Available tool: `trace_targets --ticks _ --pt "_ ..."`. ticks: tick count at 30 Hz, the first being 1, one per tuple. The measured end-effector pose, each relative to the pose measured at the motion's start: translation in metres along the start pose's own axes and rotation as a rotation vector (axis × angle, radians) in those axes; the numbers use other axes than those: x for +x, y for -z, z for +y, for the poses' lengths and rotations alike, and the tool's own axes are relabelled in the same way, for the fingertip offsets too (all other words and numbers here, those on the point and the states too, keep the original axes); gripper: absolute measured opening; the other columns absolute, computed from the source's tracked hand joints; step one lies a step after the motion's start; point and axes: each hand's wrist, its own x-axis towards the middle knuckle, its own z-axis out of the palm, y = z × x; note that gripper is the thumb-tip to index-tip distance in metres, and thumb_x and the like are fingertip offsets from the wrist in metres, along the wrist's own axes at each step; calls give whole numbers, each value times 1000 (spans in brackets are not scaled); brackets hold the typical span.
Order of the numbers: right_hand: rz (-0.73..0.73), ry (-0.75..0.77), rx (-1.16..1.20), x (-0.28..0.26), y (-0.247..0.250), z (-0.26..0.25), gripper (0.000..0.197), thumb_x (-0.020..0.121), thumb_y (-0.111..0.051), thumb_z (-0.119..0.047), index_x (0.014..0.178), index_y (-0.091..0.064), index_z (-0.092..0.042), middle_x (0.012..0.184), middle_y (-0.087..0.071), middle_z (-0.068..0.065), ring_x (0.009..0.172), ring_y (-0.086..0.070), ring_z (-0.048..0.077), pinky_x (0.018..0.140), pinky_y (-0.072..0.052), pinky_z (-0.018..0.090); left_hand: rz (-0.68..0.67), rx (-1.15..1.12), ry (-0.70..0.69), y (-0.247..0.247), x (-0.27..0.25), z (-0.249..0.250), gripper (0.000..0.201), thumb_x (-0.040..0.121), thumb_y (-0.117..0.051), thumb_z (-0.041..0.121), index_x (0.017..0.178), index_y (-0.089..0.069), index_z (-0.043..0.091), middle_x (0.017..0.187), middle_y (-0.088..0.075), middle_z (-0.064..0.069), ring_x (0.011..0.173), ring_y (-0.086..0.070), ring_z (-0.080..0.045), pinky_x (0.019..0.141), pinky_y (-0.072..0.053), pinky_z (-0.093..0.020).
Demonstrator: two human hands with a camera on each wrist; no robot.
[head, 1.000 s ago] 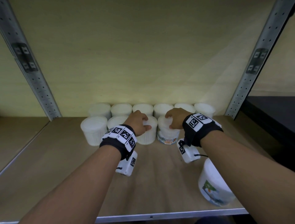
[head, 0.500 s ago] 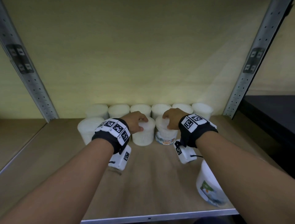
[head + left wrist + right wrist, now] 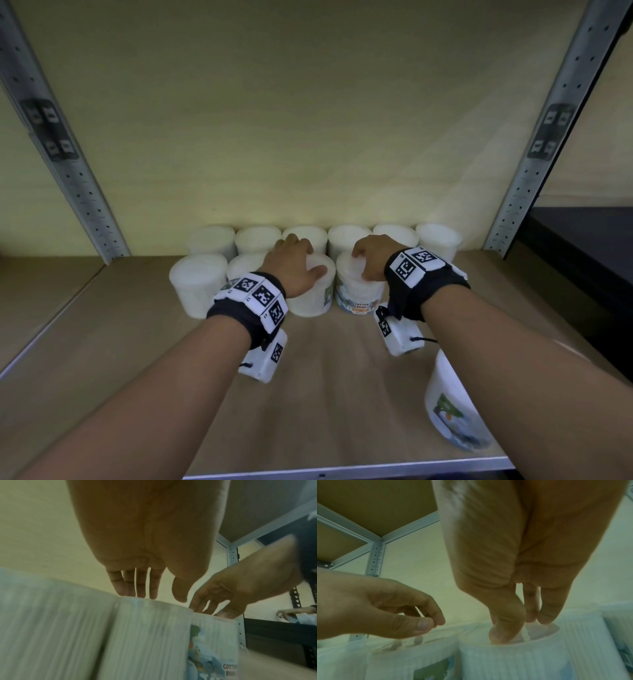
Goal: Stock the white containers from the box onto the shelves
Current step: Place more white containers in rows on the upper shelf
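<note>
Two rows of white containers stand at the back of the wooden shelf (image 3: 342,394). My left hand (image 3: 294,263) (image 3: 159,597) rests on top of the third front-row container (image 3: 310,301) (image 3: 150,635), its straight fingertips touching the lid. My right hand (image 3: 371,260) (image 3: 518,626) presses thumb and fingertips down into the recessed lid of the cotton buds container (image 3: 358,294) (image 3: 522,662) beside it. Neither hand wraps round a container's side. One more labelled container (image 3: 452,411) lies tilted at the front right, partly under my right forearm.
Grey perforated uprights (image 3: 78,192) (image 3: 534,171) frame the bay on both sides. The metal front edge (image 3: 342,471) runs below my arms. A dark surface (image 3: 589,246) lies to the right of the shelf. Bare shelf board spreads left of the containers.
Both hands stay on the same two lids. The view has drifted slightly; the containers sit close against the back row as before.
</note>
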Motion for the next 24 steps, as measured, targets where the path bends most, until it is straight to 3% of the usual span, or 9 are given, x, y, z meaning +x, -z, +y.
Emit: trace_targets --ticks 3,7,10,14,18,21,24 --pt "-7 -3 1 0 1 -1 54 89 -58 -8 141 -44 -12 145 -44 8 131 -46 23 103 -40 27 17 52 -13 -6 1 0 51 87 -57 49 123 -52 14 125 -48 -10 118 -44 -28 98 -41 -41" --pt "-3 -4 3 0 0 -1 53 89 -58 -7 141 -45 -11 144 -45 8 130 -48 24 103 -41 27 -39 57 -14 -2 3 1 51 88 -57 46 128 -51 15 131 -45 -9 124 -42 -28 102 -39 -42" --pt "-4 -2 2 0 0 -1 52 89 -58 -7 140 -45 -10 144 -45 9 130 -48 24 103 -41 28 -116 11 -34 2 4 0 47 92 -57 33 135 -47 17 140 -42 -7 129 -41 -27 107 -37 -43" --pt "1 -2 12 -1 1 -1 51 89 -57 -6 139 -46 -10 143 -46 9 130 -48 24 103 -41 27 -211 -68 -49 8 5 -2 50 90 -50 2 135 -45 23 145 -42 -3 130 -44 -24 107 -39 -38" --pt "4 3 21 -4 2 -1 51 88 -58 -6 138 -48 -9 143 -47 9 129 -48 24 101 -40 26 -251 -61 -72 13 4 2 57 86 -41 -8 134 -46 23 144 -42 -4 128 -45 -26 103 -43 -37" --pt "13 -5 13 -5 2 -3 46 90 -56 -6 136 -50 -8 140 -50 10 127 -51 24 101 -41 26 -123 -85 -62 10 4 2 42 90 -47 4 130 -49 17 139 -44 -7 127 -44 -26 104 -39 -39" --pt "11 -18 4 -6 2 -5 42 90 -55 -5 132 -54 -5 137 -54 11 124 -54 25 99 -44 27 18 -33 -9 2 4 3 38 92 -54 33 124 -52 12 128 -47 -10 122 -43 -28 102 -40 -42"
